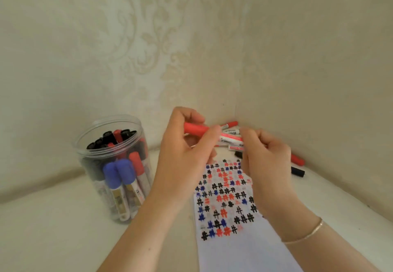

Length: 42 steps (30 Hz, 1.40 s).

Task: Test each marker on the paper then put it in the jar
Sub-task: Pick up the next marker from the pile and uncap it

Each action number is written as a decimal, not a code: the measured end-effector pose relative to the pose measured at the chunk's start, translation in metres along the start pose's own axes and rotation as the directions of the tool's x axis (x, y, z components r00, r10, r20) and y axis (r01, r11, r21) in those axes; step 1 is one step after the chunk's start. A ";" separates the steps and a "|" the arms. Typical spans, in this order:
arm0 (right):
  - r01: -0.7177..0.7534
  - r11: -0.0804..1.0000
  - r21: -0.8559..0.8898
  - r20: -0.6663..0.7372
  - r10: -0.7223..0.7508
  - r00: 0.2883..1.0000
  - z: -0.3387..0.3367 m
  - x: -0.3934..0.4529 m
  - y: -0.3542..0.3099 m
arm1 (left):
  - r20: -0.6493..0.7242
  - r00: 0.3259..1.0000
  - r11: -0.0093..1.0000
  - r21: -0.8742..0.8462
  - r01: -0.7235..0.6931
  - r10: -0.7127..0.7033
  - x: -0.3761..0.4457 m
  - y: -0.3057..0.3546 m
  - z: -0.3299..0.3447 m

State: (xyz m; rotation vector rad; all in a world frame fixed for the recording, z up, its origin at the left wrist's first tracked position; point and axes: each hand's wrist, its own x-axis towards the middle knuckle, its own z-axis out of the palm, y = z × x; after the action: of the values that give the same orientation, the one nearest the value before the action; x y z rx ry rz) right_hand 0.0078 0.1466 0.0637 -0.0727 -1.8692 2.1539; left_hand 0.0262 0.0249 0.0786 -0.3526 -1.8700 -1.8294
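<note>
Item: red marker [204,132], white barrel with red cap, held level above the far end of the paper [234,248]. The cap end is gripped by the left hand [185,144], fingers curled round it; the barrel end is pinched by the right hand [263,150], fingers curled. The two-handed hold along one axis is judged to suit pulling the cap off or pushing it on; which of the two cannot be told, as the cap joint is hidden by the fingers.

Item: paper, white, laid on the table [53,229] near centre, running from near to far. Its far half is covered with rows of small hash marks in black, red and blue; the near part is unmarked, presumably kept for further tests.

Item: jar [114,165], clear plastic, open-topped, upright to the left of the paper. It is well filled with capped markers in blue, red and black, standing on end.

Item: loose markers [231,131], lying in the far corner against the wall, with a red marker [297,160] and a black one [297,172] at the right. These are judged to be awaiting test.
</note>
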 end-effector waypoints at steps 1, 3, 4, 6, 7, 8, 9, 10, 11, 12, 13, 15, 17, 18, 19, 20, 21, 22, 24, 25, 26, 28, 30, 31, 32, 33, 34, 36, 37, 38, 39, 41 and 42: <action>-0.035 0.995 0.091 0.055 0.030 0.998 0.012 0.001 -0.012 | -0.061 0.994 0.995 -0.018 -0.097 0.096 0.005 0.014 -0.002; -0.089 0.975 0.204 0.195 0.049 0.980 0.037 0.001 -0.033 | -0.148 0.955 0.966 0.058 -0.251 0.257 0.015 0.038 -0.012; -0.102 0.972 0.211 0.266 0.044 0.963 0.050 0.001 -0.042 | -0.170 0.932 0.945 0.130 -0.301 0.320 0.020 0.048 -0.020; -0.099 0.982 0.161 0.387 0.030 0.921 0.072 0.000 -0.054 | -0.211 0.884 0.891 0.288 -0.351 0.417 0.031 0.064 -0.044; -0.087 0.988 0.126 0.433 0.024 0.901 0.081 0.001 -0.058 | -0.239 0.857 0.861 0.361 -0.358 0.457 0.037 0.071 -0.059; -0.067 0.994 0.088 0.465 0.018 0.885 0.090 0.002 -0.059 | -0.269 0.826 0.829 0.430 -0.357 0.495 0.042 0.076 -0.074; -0.028 0.999 0.036 0.488 0.007 0.873 0.097 0.004 -0.059 | -0.294 0.799 0.799 0.494 -0.343 0.525 0.047 0.081 -0.088; 0.032 0.999 -0.039 0.512 -0.008 0.859 0.103 0.006 -0.056 | -0.306 0.782 0.768 0.558 -0.315 0.543 0.051 0.085 -0.101; 0.122 0.983 -0.135 0.540 -0.030 0.841 0.107 0.008 -0.053 | -0.295 0.785 0.734 0.620 -0.277 0.545 0.054 0.087 -0.111; 0.222 0.948 -0.230 0.574 -0.052 0.817 0.111 0.010 -0.051 | -0.262 0.808 0.698 0.676 -0.236 0.527 0.057 0.088 -0.119; 0.302 0.904 -0.303 0.613 -0.058 0.788 0.114 0.011 -0.049 | -0.214 0.846 0.665 0.719 -0.201 0.487 0.059 0.087 -0.124; 0.395 0.819 -0.417 0.683 -0.005 0.731 0.118 0.009 -0.050 | -0.114 0.920 0.619 0.770 -0.157 0.375 0.060 0.084 -0.129; 0.425 0.775 -0.468 0.711 0.045 0.702 0.120 0.010 -0.053 | -0.050 0.957 0.598 0.790 -0.137 0.285 0.059 0.078 -0.129; 0.430 0.768 -0.474 0.715 0.051 0.698 0.122 0.011 -0.054 | -0.033 0.967 0.596 0.792 -0.129 0.253 0.057 0.074 -0.128; 0.432 0.768 -0.474 0.717 0.051 0.696 0.123 0.012 -0.055 | -0.021 0.974 0.603 0.788 -0.122 0.224 0.056 0.071 -0.128; 0.437 0.766 -0.472 0.720 0.048 0.692 0.124 0.013 -0.055 | -0.007 0.981 0.613 0.781 -0.116 0.195 0.054 0.067 -0.127; 0.447 0.762 -0.469 0.724 0.042 0.688 0.125 0.013 -0.055 | 0.010 0.986 0.622 0.775 -0.113 0.167 0.053 0.064 -0.126; 0.457 0.756 -0.469 0.727 0.037 0.686 0.126 0.014 -0.054 | 0.025 0.989 0.628 0.770 -0.111 0.144 0.053 0.061 -0.126; 0.472 0.749 -0.465 0.731 0.024 0.682 0.128 0.015 -0.054 | 0.043 0.992 0.639 0.762 -0.107 0.115 0.053 0.060 -0.126; 0.476 0.747 -0.464 0.730 0.017 0.683 0.129 0.016 -0.053 | 0.052 0.993 0.643 0.758 -0.107 0.104 0.054 0.060 -0.128; 0.481 0.744 -0.463 0.730 0.013 0.683 0.129 0.016 -0.053 | 0.063 0.994 0.642 0.759 -0.109 0.094 0.055 0.060 -0.129; 0.482 0.747 -0.457 0.731 0.007 0.683 0.130 0.017 -0.052 | 0.089 0.994 0.629 0.771 -0.106 0.059 0.055 0.059 -0.130; 0.471 0.761 -0.447 0.737 0.016 0.675 0.129 0.018 -0.052 | 0.113 0.994 0.605 0.791 -0.090 0.000 0.055 0.056 -0.130; 0.465 0.765 -0.445 0.742 0.025 0.669 0.129 0.018 -0.052 | 0.119 0.992 0.602 0.795 -0.077 -0.030 0.055 0.053 -0.130; 0.460 0.768 -0.446 0.746 0.035 0.665 0.129 0.019 -0.052 | 0.120 0.991 0.608 0.791 -0.063 -0.053 0.054 0.052 -0.130; 0.454 0.771 -0.446 0.748 0.042 0.663 0.129 0.020 -0.051 | 0.122 0.990 0.619 0.784 -0.052 -0.072 0.055 0.051 -0.131; 0.446 0.776 -0.447 0.747 0.048 0.664 0.130 0.020 -0.051 | 0.129 0.988 0.628 0.777 -0.046 -0.087 0.055 0.051 -0.132; 0.431 0.788 -0.439 0.741 0.047 0.669 0.131 0.021 -0.049 | 0.171 0.977 0.631 0.774 -0.053 -0.128 0.054 0.051 -0.133; 0.425 0.794 -0.434 0.739 0.043 0.673 0.132 0.022 -0.048 | 0.201 0.967 0.628 0.776 -0.061 -0.155 0.053 0.051 -0.132; 0.414 0.803 -0.429 0.736 0.044 0.676 0.132 0.023 -0.046 | 0.226 0.957 0.629 0.775 -0.064 -0.182 0.051 0.050 -0.131; 0.397 0.816 -0.421 0.734 0.049 0.677 0.132 0.024 -0.045 | 0.240 0.949 0.637 0.769 -0.059 -0.202 0.049 0.050 -0.131; 0.363 0.842 -0.400 0.735 0.058 0.675 0.131 0.026 -0.043 | 0.246 0.947 0.688 0.725 -0.037 -0.209 0.046 0.050 -0.133; 0.359 0.848 -0.390 0.739 0.055 0.671 0.131 0.027 -0.042 | 0.240 0.949 0.726 0.687 -0.018 -0.203 0.046 0.051 -0.134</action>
State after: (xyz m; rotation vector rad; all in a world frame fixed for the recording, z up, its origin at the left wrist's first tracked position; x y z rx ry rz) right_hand -0.0395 0.0323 0.1296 0.9634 -2.7110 1.5885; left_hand 0.0358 -0.1110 0.1422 -0.2727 -2.6593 -1.0329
